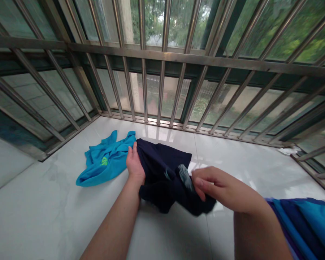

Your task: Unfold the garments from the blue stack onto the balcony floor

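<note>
A dark navy garment [162,169] lies crumpled on the white marble sill [56,216]. My left hand [134,164] rests edge-on against the garment's left border, fingers straight and together, between it and a bright blue garment [105,160]. My right hand [219,187] is closed in a pinch on the navy garment's near right part, beside a pale grey printed patch [185,177]. The blue garment, with a green mark on it, lies bunched to the left, touching the navy one.
Steel window bars [157,57] fence the sill at the back and on both sides. A small white scrap [288,150] lies at the far right corner. Blue cloth [306,224] covers my right arm near the lower right edge.
</note>
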{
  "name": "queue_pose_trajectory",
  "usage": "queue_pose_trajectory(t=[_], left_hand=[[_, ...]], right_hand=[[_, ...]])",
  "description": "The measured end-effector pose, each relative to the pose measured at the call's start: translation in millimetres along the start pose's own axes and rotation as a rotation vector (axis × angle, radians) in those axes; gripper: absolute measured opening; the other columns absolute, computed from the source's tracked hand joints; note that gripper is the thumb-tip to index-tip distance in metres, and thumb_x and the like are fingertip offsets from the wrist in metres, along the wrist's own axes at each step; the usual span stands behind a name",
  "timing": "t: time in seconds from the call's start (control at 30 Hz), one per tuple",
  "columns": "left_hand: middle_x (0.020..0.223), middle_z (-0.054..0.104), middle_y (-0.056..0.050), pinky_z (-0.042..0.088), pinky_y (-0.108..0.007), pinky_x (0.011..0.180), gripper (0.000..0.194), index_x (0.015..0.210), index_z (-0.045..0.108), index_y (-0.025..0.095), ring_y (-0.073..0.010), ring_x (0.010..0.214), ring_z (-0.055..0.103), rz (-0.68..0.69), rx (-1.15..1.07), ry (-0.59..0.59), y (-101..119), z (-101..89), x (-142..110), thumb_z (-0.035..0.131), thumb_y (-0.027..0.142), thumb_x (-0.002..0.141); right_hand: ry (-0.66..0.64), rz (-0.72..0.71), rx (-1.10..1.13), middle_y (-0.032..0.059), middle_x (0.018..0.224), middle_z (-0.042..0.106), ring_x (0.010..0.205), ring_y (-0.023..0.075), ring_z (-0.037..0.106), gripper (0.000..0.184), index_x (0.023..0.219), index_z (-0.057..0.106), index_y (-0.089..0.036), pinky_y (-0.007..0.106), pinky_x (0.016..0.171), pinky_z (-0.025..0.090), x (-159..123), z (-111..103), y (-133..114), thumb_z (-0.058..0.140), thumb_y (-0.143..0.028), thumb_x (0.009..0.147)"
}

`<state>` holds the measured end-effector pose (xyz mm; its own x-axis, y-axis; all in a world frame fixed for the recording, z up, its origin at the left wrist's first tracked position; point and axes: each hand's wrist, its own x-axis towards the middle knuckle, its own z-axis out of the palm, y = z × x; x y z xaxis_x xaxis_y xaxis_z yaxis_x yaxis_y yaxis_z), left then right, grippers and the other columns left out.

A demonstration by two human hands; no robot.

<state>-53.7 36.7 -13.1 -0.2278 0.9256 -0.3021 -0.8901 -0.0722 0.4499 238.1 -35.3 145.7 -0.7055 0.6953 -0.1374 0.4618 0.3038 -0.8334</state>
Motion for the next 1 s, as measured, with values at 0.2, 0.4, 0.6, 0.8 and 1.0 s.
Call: queue_pose_trajectory(t=[0.2,0.4,0.6,0.8,1.0], left_hand=[[0.152,0.070,-0.006,0.043,-0.045,0.128,0.057,0.154,0.063,0.031,-0.0256,0.147,0.060,0.035,-0.004,-0.045,-6.6,11.1,-11.4,0.046,0.061,0.110],[0.148,0.072,-0.007,0.041,-0.043,0.129,0.059,0.157,0.061,0.027,-0.0260,0.147,0.061,0.024,-0.025,-0.014,-3.6,18.7,-16.8,0.041,0.058,0.111],[0.149,0.071,-0.010,0.045,-0.047,0.126,0.062,0.157,0.059,0.027,-0.0264,0.142,0.064,0.014,-0.008,-0.008,-4.7,23.5,-18.2,0.042,0.063,0.110],[0.149,0.070,-0.008,0.052,-0.046,0.117,0.051,0.157,0.056,0.033,-0.0241,0.129,0.071,0.008,0.049,0.006,-14.8,24.9,-13.9,0.058,0.048,0.107],[0.154,0.066,-0.011,0.054,-0.043,0.114,0.044,0.139,0.071,0.025,-0.0269,0.140,0.063,-0.066,0.119,-0.179,-24.4,20.7,-16.1,0.070,0.044,0.099]], right_hand=[[0.097,0.313,-0.358,0.0028,0.076,0.071,0.068,0.0186,0.062,0.035,0.086,0.071,-0.025,0.029,0.061,0.036,14.1,30.0,10.4,0.065,-0.055,0.102],[0.071,0.448,-0.676,0.0147,0.106,0.077,0.093,0.0311,0.074,0.030,0.107,0.076,-0.020,0.035,0.074,0.048,54.9,70.6,37.1,0.083,-0.042,0.088],[0.257,0.248,-0.506,0.0029,0.076,0.072,0.073,0.0212,0.068,0.022,0.081,0.070,-0.023,0.031,0.065,0.040,46.9,41.3,40.1,0.062,-0.031,0.100],[1.589,0.090,-0.133,-0.0006,0.076,0.066,0.072,0.0182,0.066,0.038,0.106,0.067,-0.021,0.030,0.072,0.048,20.7,15.7,4.7,0.046,-0.052,0.111],[1.013,0.313,-0.408,0.0121,0.114,0.076,0.099,0.0268,0.072,0.044,0.123,0.070,-0.020,0.036,0.087,0.052,40.7,25.5,34.6,0.060,-0.058,0.103]])
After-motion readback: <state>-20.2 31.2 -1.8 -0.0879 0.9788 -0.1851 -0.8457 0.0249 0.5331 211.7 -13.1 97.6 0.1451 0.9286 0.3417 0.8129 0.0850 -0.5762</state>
